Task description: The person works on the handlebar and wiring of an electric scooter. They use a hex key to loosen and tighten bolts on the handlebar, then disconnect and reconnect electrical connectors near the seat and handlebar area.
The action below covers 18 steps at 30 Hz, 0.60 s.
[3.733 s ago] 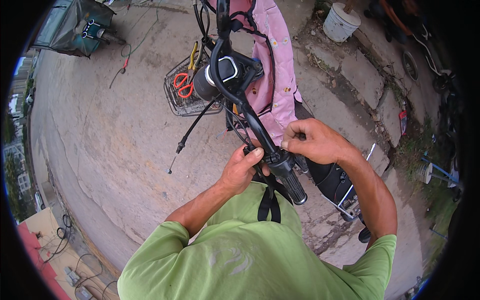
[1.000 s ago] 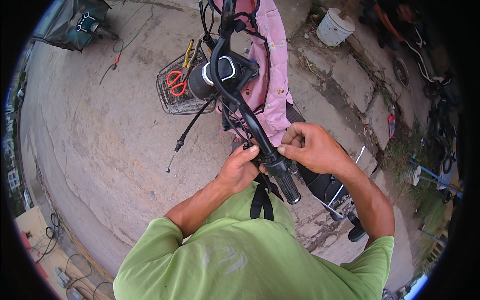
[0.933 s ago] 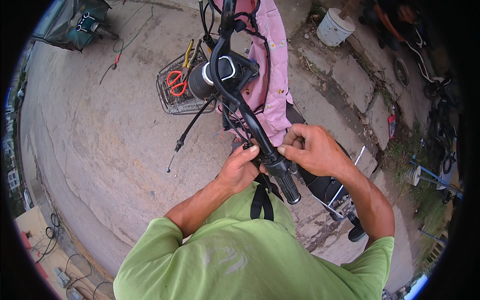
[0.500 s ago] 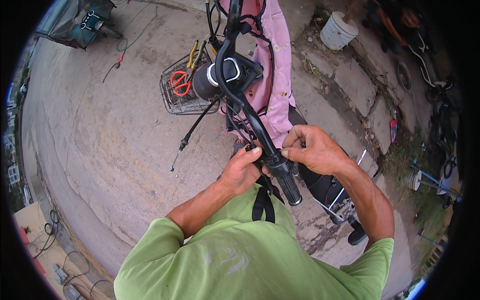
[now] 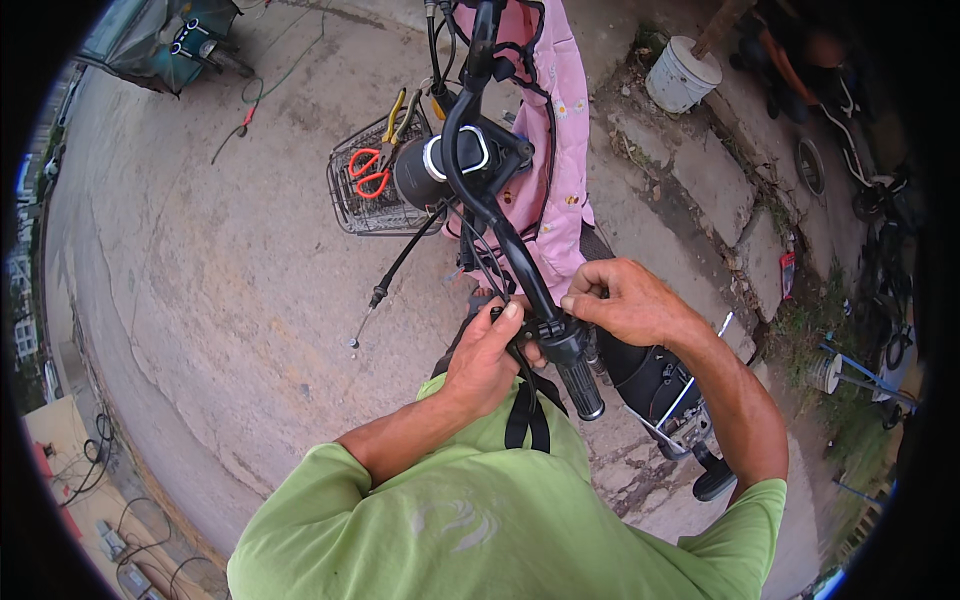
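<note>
In front of me stands a bike with a black handlebar (image 5: 520, 262), its ribbed grip (image 5: 581, 388) pointing toward me. My left hand (image 5: 484, 352) is closed beside the bar, thumb pressed on a thin black part (image 5: 524, 362) that runs down past the fingers; whether it is a lever or a cable I cannot tell. Across the bar, my right hand (image 5: 630, 302) has thumb and forefinger pinched close to the black clamp collar (image 5: 553, 328). What lies between those fingertips, if anything, is hidden. A loose black cable (image 5: 402, 262) with a bare wire end sticks out left of the bar.
Behind the bar, a wire basket (image 5: 346, 212) carries orange-handled scissors (image 5: 370, 172) and yellow-handled pliers (image 5: 396, 116). A pink quilted cover (image 5: 562, 150) drapes the bike. To the right are a white bucket (image 5: 682, 76), broken paving and a pedal (image 5: 713, 478). A covered vehicle (image 5: 165, 45) stands far left.
The bike's front and the basket appear shifted slightly right and down in the view. My left hand's thumb has tilted more upright; the right hand keeps its pinch by the collar.
</note>
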Each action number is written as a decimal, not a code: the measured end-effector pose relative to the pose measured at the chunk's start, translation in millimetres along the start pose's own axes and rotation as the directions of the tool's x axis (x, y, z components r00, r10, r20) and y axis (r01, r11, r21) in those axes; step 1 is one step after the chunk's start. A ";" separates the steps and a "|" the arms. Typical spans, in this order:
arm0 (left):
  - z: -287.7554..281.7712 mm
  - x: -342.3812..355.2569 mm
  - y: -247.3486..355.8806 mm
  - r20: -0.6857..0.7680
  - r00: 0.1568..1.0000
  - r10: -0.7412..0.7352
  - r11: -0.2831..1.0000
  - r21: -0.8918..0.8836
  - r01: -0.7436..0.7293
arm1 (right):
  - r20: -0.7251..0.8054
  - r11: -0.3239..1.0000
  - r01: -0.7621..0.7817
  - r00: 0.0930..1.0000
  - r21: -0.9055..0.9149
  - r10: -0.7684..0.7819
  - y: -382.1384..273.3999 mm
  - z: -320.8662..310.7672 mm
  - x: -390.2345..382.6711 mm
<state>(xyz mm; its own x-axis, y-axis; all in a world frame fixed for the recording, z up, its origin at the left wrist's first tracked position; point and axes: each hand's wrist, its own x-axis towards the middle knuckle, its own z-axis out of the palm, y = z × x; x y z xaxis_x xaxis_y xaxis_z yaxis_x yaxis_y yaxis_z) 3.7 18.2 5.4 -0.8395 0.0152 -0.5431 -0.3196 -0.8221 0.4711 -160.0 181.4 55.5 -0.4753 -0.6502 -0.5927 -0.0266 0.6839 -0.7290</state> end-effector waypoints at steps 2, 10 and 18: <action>2.4 1.7 -2.1 -0.040 0.998 0.047 0.999 0.026 -0.046 | 0.010 1.000 0.011 1.000 0.029 -0.011 3.7 0.0 0.7; 1.8 3.4 2.4 -0.012 1.000 0.021 0.998 0.063 -0.020 | 0.067 0.914 -0.043 0.998 0.403 0.017 14.0 6.0 -0.4; -2.2 4.9 3.3 0.037 0.999 0.038 0.995 0.091 -0.041 | -0.047 0.993 0.013 0.999 0.120 -0.007 5.9 7.2 -6.6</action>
<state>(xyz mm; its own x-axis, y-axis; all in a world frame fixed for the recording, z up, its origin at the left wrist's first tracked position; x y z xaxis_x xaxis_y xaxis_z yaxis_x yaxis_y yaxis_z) -0.5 14.2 2.8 -0.8669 0.0052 -0.4985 -0.3234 -0.7668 0.5544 -150.7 187.4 52.6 -0.5158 -0.6388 -0.5709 0.0728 0.6313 -0.7721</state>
